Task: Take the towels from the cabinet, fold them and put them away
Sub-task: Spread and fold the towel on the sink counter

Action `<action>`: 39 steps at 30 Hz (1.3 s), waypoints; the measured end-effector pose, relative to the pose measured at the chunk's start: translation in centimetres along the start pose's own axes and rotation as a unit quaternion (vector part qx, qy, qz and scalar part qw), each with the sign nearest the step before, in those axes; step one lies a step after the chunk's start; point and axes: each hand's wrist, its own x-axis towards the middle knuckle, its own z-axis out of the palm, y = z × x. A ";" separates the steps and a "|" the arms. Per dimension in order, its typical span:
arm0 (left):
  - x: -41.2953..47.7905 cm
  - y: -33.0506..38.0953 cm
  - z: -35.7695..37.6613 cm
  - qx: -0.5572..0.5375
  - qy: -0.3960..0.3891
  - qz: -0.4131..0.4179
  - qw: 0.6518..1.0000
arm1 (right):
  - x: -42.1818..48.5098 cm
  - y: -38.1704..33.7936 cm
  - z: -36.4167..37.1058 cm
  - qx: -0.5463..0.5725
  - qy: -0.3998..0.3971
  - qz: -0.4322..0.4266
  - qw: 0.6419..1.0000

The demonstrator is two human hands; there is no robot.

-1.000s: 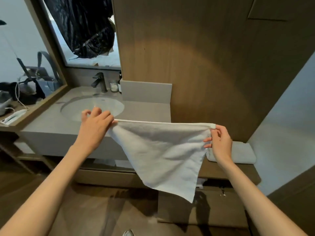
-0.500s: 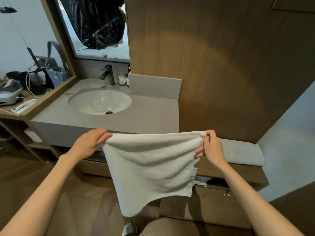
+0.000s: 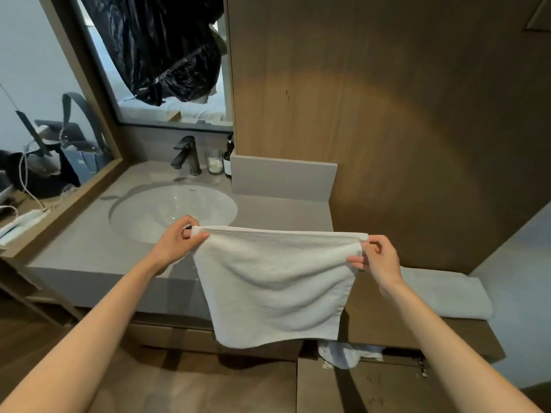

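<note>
My left hand (image 3: 176, 242) pinches one top corner of the white towel (image 3: 274, 284) and my right hand (image 3: 377, 259) pinches the other, held well apart so the top edge runs taut between them. The towel hangs below my hands, in front of the counter (image 3: 89, 248). It looks soft, light and limp, so I judge the corners the best hold. Another towel (image 3: 447, 293) lies just beyond my right hand.
</note>
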 end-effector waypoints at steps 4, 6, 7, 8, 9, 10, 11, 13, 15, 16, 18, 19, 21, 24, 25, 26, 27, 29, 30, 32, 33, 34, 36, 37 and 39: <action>5.4 -0.3 -1.2 -0.075 -0.033 -0.049 0.995 | 3.0 -1.6 3.0 -0.009 0.033 -0.005 0.999; 8.0 -0.5 -1.7 -0.114 -0.049 -0.072 0.990 | 4.2 -2.6 4.3 -0.020 0.036 -0.007 0.999; 9.1 -0.5 -1.9 -0.132 -0.059 -0.085 0.986 | 4.8 -2.9 4.9 -0.024 0.036 -0.006 0.999; 10.3 -0.6 -2.0 -0.146 -0.070 -0.102 0.982 | 5.4 -3.3 5.5 -0.027 0.038 -0.004 0.999; 11.3 -0.8 -2.1 -0.154 -0.082 -0.119 0.977 | 6.1 -3.5 5.9 -0.030 0.041 -0.002 0.999; 12.3 -1.0 -2.2 -0.157 -0.092 -0.134 0.974 | 6.8 -3.6 6.4 -0.029 0.046 0.003 0.999; 13.1 -1.3 -2.2 -0.156 -0.100 -0.143 0.972 | 7.5 -3.6 6.9 -0.024 0.051 0.011 0.998; 14.6 -1.8 -2.3 -0.150 -0.105 -0.147 0.972 | 9.1 -3.2 7.9 -0.016 0.067 0.031 0.997; 16.0 -2.4 -2.0 -0.157 -0.095 -0.152 0.971 | 10.7 -2.4 8.8 -0.004 0.081 0.047 0.996; 16.7 -2.7 -1.8 -0.166 -0.084 -0.156 0.970 | 11.6 -1.9 9.1 0.001 0.090 0.054 0.994; 17.9 -3.1 -1.1 -0.179 -0.067 -0.157 0.969 | 13.2 -1.1 9.6 0.005 0.107 0.071 0.992; 18.6 -3.4 -0.7 -0.183 -0.060 -0.155 0.969 | 14.0 -0.8 9.8 0.010 0.113 0.079 0.990; 20.0 -4.0 0.1 -0.198 -0.052 -0.149 0.967 | 15.6 -0.2 10.3 0.017 0.119 0.093 0.988; 22.5 -5.3 1.3 -0.222 -0.043 -0.161 0.961 | 18.1 0.9 11.0 0.005 0.118 0.114 0.986; 23.4 -5.6 1.8 -0.222 -0.040 -0.172 0.959 | 19.0 1.4 11.2 -0.005 0.116 0.117 0.986; 24.3 -6.1 2.2 -0.222 -0.034 -0.183 0.957 | 19.8 1.9 11.4 -0.012 0.114 0.123 0.986; 25.1 -6.4 2.8 -0.222 -0.025 -0.192 0.956 | 20.5 2.3 11.7 -0.016 0.112 0.126 0.986; 26.8 -7.2 4.0 -0.213 0.004 -0.208 0.955 | 22.2 3.3 12.0 -0.020 0.115 0.130 0.985; 27.6 -7.6 4.6 -0.203 0.022 -0.213 0.955 | 22.9 3.7 12.2 -0.024 0.118 0.139 0.983; 29.0 -8.3 5.7 -0.181 0.054 -0.212 0.959 | 24.1 4.2 12.8 -0.033 0.125 0.154 0.980; 29.6 -8.6 6.1 -0.171 0.068 -0.210 0.960 | 24.7 4.5 13.1 -0.037 0.135 0.151 0.978; 30.2 -9.0 6.4 -0.162 0.083 -0.210 0.961 | 25.4 4.7 13.4 -0.051 0.147 0.149 0.976; 31.2 -9.4 6.9 -0.158 0.116 -0.216 0.957 | 26.9 5.4 13.8 -0.087 0.167 0.144 0.971; 31.7 -9.5 7.1 -0.158 0.129 -0.218 0.954 | 27.6 5.8 13.9 -0.102 0.167 0.143 0.970; 32.6 -9.7 7.4 -0.155 0.142 -0.216 0.954 | 29.0 6.8 13.9 -0.116 0.162 0.138 0.970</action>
